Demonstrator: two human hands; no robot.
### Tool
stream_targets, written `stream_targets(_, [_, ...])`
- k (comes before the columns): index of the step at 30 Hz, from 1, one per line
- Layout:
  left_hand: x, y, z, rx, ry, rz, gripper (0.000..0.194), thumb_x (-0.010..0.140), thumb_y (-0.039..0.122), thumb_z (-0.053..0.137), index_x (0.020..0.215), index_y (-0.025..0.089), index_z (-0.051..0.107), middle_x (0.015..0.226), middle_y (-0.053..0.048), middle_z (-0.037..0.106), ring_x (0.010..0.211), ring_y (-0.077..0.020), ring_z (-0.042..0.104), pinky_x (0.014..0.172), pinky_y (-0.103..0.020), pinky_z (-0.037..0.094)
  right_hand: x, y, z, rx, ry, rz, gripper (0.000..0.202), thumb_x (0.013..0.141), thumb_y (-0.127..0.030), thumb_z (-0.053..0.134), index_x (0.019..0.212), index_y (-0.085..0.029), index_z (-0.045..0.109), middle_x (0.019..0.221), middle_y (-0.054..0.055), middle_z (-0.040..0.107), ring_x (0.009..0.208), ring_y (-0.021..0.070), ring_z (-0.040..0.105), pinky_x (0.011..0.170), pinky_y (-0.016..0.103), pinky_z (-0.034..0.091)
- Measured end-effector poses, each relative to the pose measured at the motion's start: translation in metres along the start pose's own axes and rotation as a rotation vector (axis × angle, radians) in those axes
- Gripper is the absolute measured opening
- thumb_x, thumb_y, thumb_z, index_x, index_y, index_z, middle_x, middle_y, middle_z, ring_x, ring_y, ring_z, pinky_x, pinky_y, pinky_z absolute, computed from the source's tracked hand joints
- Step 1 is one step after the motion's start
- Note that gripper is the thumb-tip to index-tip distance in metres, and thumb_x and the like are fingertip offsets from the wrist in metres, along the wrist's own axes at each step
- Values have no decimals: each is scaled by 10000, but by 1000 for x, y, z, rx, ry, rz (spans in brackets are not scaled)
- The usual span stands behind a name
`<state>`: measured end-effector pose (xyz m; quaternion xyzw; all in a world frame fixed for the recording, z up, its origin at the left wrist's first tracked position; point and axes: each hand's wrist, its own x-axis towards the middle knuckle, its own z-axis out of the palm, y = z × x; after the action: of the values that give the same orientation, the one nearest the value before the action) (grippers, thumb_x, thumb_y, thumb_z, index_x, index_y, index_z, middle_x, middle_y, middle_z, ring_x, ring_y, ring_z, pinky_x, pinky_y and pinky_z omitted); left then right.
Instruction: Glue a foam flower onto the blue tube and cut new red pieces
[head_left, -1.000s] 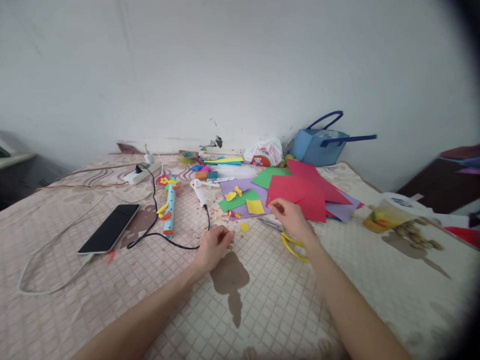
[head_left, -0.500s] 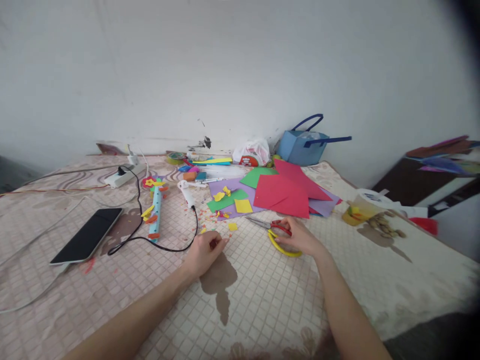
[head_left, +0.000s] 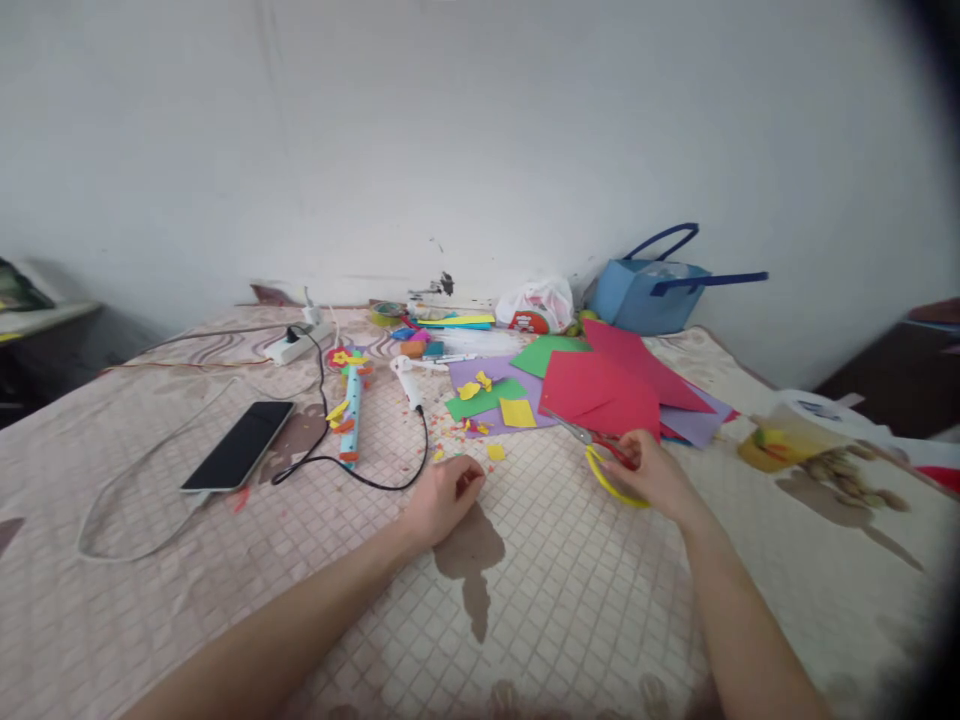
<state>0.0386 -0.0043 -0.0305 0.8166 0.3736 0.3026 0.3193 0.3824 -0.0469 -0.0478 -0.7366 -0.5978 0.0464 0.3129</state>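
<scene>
Scissors (head_left: pixel 591 450): the red-and-yellow-handled pair lies by the near edge of the red sheets (head_left: pixel 600 395), blades pointing away and leftward; we cannot tell whether the tips touch them. A careless sweep of the blades could nick or drag the top sheet.
Right hand (head_left: pixel 652 472): its fingers are closed around the red handle, with the yellow handle hanging low beside them. We judge that a hold mainly on one handle could let the pair twist or swing open.
Left hand (head_left: pixel 448 500): its fingers are curled, thumb almost meeting index; we cannot tell whether a small scrap sits between them. If so, a loose pinch could lose it.
Black cord (head_left: pixel 360 478): it loops just beside the left wrist. A sideways pull by that arm could tug the white glue gun (head_left: pixel 409 385) over; we cannot see whether it is hot.
Small yellow scrap (head_left: pixel 496 452): it lies loose on the counter (head_left: pixel 570 580), beyond the left hand, where a brushing sleeveless forearm or knuckle could scatter it.
</scene>
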Motion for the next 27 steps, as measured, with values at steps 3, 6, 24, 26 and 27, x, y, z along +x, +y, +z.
stream_targets(3, [-1,0,0,20,-21,43,158,832,248,459,803,181,599,727,-26,617,647,-135,547,612,-242,404,2,7,4,-37,-9,31,366,649,-465,643,831,-226,434,754,56,600,687,228,581,603,329,427])
stream_targets(6, [-3,0,2,42,-40,80,160,832,242,459,802,181,604,741,-29,619,651,-132,542,617,-242,403,2,9,5,-46,-20,44,360,654,-481,631,820,-230,433,743,54,611,680,228,592,589,323,422])
stream_targets(24, [65,4,29,473,-1,-32,132,819,144,444,810,164,574,911,-97,586,844,-207,573,737,-315,425,-3,-7,0,-13,-19,7,330,681,-458,622,810,-226,427,734,24,583,669,196,556,583,289,390])
stream_targets(26, [64,6,31,490,-12,-33,150,835,144,422,822,164,571,870,-89,596,792,-194,577,706,-303,426,-3,-8,-2,-8,10,5,335,682,-475,617,799,-227,425,735,26,581,676,200,556,584,290,388])
stream_targets(27, [65,7,32,498,-18,-34,152,839,146,419,829,163,570,846,-87,600,767,-191,579,692,-300,426,-3,-9,-2,-8,19,4,340,683,-485,617,794,-227,424,735,27,581,680,202,556,585,292,387])
